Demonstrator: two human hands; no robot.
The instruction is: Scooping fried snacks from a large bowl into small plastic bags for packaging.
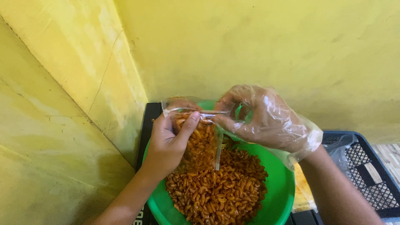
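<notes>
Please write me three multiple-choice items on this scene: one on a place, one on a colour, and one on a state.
1. Where does the loose macaroni lie?
A. In the bowl
B. In the black crate
C. On the floor

2. What colour is the bowl?
A. Blue
B. Green
C. White

3. In what state is the right hand?
A. Bare
B. In a clear plastic glove
C. Resting on the wall

Answers:
1 A, the orange-red pasta is heaped inside the bowl.
2 B, its rim and inside are bright green.
3 B, a crinkled transparent glove covers it, while the left hand is bare; both pinch the top of the small clear bag of macaroni.
</notes>
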